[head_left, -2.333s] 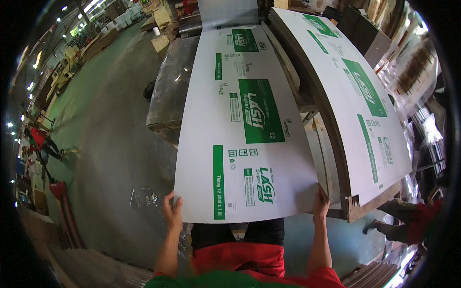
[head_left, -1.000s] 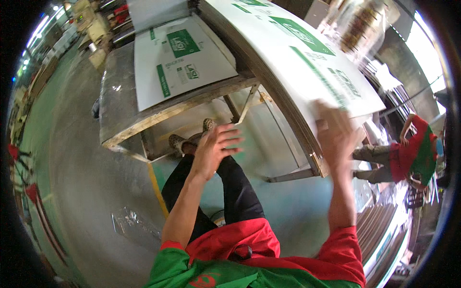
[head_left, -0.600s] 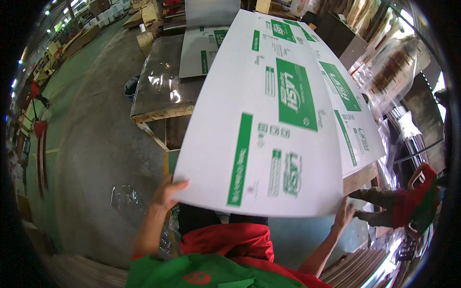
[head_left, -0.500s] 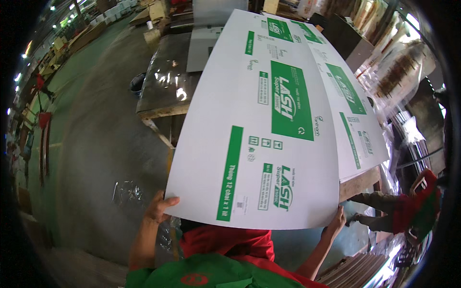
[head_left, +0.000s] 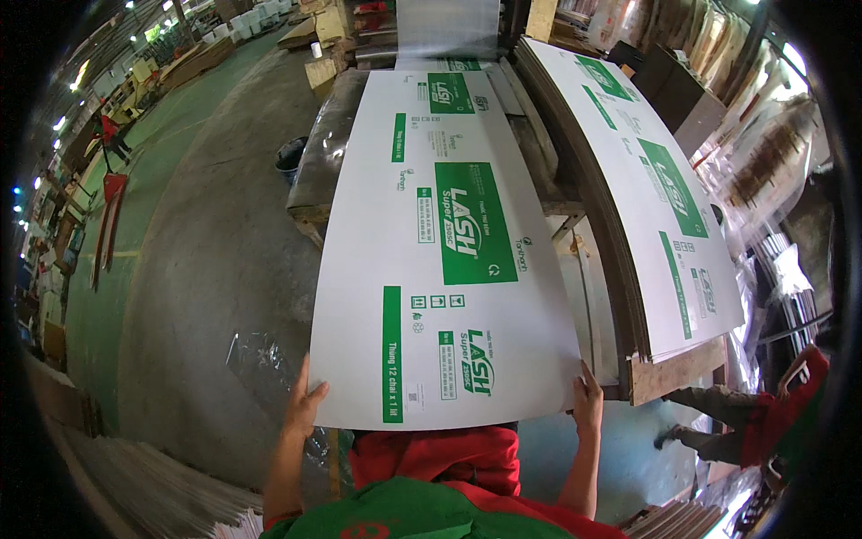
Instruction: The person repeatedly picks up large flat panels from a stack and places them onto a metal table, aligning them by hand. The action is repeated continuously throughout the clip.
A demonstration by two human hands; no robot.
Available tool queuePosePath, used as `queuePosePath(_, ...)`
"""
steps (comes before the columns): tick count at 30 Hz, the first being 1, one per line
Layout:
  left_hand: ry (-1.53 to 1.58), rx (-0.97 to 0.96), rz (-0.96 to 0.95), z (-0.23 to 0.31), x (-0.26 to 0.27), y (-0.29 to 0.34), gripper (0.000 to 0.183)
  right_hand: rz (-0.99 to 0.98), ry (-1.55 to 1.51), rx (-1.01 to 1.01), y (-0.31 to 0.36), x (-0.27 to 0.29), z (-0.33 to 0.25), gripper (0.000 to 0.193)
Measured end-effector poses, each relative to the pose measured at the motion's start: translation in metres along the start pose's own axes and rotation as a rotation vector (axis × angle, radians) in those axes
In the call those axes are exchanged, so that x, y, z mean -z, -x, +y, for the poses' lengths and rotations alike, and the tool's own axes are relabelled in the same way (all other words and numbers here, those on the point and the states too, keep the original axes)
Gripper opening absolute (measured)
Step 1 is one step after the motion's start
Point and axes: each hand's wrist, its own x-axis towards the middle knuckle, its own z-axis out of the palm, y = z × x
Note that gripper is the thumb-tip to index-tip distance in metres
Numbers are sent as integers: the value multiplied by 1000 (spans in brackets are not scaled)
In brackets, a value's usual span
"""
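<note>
A long white cardboard sheet [head_left: 359, 260] with green printing stretches away from my body, its near edge close to my waist. My left hand [head_left: 303, 395] grips its near left corner, thumb on top and the other fingers partly hidden at the edge. At the near right corner my right hand [head_left: 587, 395] holds the same sheet, fingers closed on the edge. The sheet's far part lies over a dark-topped table [head_left: 337, 126]. To the right, a stack of similar printed sheets [head_left: 628, 171] rises beside it, apart from the one in my hands.
A wooden support [head_left: 678, 368] carries the stack. On the right stands another person [head_left: 763, 404] in red and green. A dark bucket [head_left: 289, 157] is by the table's left side. Clear plastic film [head_left: 260, 355] lies on the floor, and a red pallet jack [head_left: 109, 207] stands far left.
The held sheet has moved left, off the stack, and now lies straighter ahead of me over the table. Both hands have kept hold and shifted with it; the stack's top sheet is uncovered.
</note>
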Motion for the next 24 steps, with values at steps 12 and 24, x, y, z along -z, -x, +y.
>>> queuePosePath(12, -18, 65, -85, 20, 12, -22, 80, 117, -81, -173, 21, -5, -9, 40)
queuePosePath(24, -9, -13, -101, -7, 11, -17, 80, 252, -88, -4, 4, -8, 3, 37)
